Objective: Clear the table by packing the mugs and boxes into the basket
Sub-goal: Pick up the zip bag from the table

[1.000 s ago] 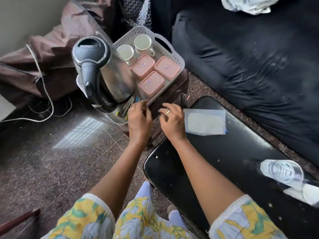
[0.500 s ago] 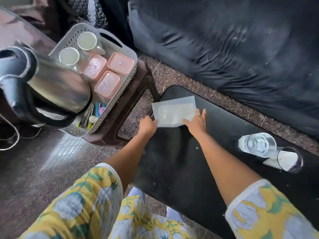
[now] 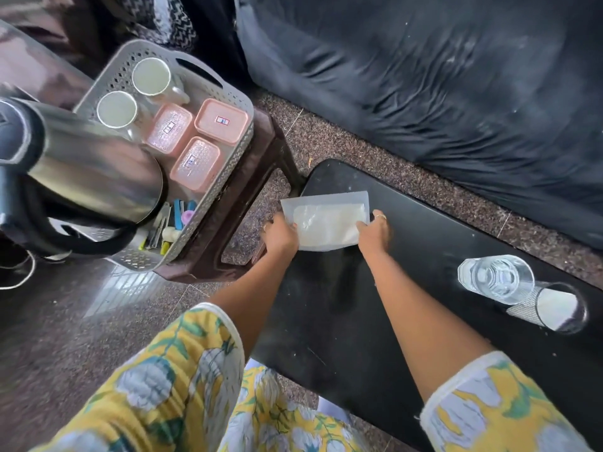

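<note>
basket (image 3: 228, 99) on the brown stool (image 3: 257, 177) left of the black table (image 3: 408, 256) – i see two mugs (image 3: 150, 76) and three pink boxes (image 3: 222, 120) in it, kettle (image 3: 88, 171) just beside | left hand (image 3: 281, 237) and right hand (image 3: 374, 232) – fingers gripping the white packet (image 3: 326, 220) at the table's near-basket end | glass (image 3: 496, 278) at the table's far end

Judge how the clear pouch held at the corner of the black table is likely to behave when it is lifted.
The clear pouch looks thin and filmy, so probably floppy and light. Left hand and right hand each hold an end, which suggests it would sag if held one-handed. Its smooth plastic may be slippery.
</note>
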